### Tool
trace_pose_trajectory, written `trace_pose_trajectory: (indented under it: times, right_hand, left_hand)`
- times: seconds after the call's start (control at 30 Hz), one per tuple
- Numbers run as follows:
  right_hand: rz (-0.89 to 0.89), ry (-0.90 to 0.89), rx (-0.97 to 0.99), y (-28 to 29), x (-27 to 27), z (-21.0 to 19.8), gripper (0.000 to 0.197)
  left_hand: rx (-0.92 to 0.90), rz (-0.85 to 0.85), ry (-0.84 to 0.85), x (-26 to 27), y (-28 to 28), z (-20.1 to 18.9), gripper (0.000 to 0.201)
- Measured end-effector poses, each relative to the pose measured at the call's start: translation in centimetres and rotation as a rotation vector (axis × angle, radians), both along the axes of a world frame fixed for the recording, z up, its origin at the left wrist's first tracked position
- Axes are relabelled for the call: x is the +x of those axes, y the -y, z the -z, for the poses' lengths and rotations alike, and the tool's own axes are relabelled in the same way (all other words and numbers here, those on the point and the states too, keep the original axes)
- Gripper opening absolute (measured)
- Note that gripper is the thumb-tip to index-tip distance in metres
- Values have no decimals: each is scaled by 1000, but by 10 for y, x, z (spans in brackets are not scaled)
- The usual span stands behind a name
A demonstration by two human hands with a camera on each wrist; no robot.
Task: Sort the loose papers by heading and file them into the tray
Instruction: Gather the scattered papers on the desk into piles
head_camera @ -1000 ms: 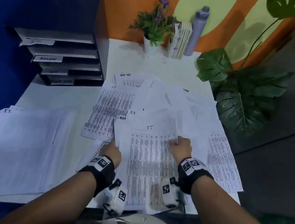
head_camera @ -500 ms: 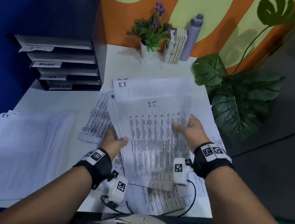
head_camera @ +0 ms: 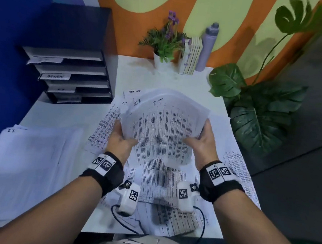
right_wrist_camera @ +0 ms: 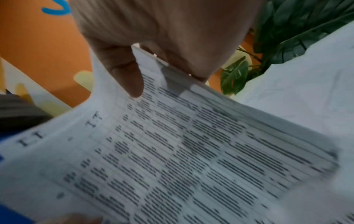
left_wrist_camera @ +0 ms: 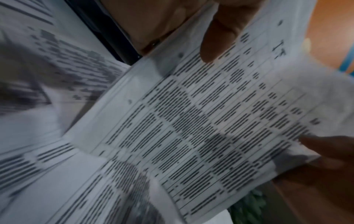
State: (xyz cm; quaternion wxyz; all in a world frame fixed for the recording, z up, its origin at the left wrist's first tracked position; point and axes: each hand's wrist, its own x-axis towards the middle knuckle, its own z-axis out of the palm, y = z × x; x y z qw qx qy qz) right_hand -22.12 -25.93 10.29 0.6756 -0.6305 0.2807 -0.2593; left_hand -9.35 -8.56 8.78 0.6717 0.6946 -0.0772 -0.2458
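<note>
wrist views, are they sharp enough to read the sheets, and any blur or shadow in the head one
Left wrist view: the held sheets are motion-blurred, rows smeared to dashes. Right wrist view: equally soft, though the handwritten I.T. heading is legible. Head view: dim, edges bent by the wide lens, a dark shadow on the loose papers below the hands.

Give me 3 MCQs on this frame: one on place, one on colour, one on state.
1. Where is the paper tray?
A. far left of the table
B. beside the leafy plant on the right
C. on the floor

2. What colour is the water bottle?
A. red
B. pale purple
C. black

3. How is the I.T. stack held?
A. flat on the table
B. in one hand
C. lifted, gripped by both hands

Key: A, it stands at the table's far left edge; B, its body is lilac; C, the left hand and right hand grip its side edges.
</note>
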Motion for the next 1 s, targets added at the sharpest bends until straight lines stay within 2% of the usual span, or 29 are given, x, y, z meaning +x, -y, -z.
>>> trace_pose_trajectory:
  times: [0.07,0.13,0.23,0.33,0.4,0.47,0.6,0.73,0.8,0.87,0.93,1.0]
  right_hand:
    - [19,-138,-3,-7,1,17,59]
    - [23,-277,-15,-12,2,32,41]
    - [37,-316,2,-12,1,41,25]
    - [40,-300,-27,-10,9,36,33]
    - [7,-299,-93,-15,20,32,40]
    - [-43,-326,-138,-28,34,32,38]
    - [-146,-367,-132,-70,66,50,32]
    - [-380,-460,-179,-123,99,64,41]
    - [-492,-486,-184,-148,115,67,51]
    - [-580,-483,-66,-167,126,70,56]
    - [-650,-487,13,-178,134,73,56]
    - [-688,-510,-21,-183,137,76,52]
  left_hand:
    - [100,64,-25,0,0,17,61]
    - [226,166,-42,-1,-1,36,49]
    - [363,216,-4,-6,-5,48,44]
    - [377,94,31,-1,-17,42,35]
    - [390,52,93,9,-32,33,42]
    - [449,12,160,22,-52,27,49]
    - [580,-93,163,53,-113,25,29]
    - [708,-143,126,74,-186,33,19]
    - [780,-156,137,84,-221,39,21]
    - [836,-170,144,97,-255,45,25]
    - [877,-192,130,109,-286,50,30]
    - [918,-204,117,121,-312,54,33]
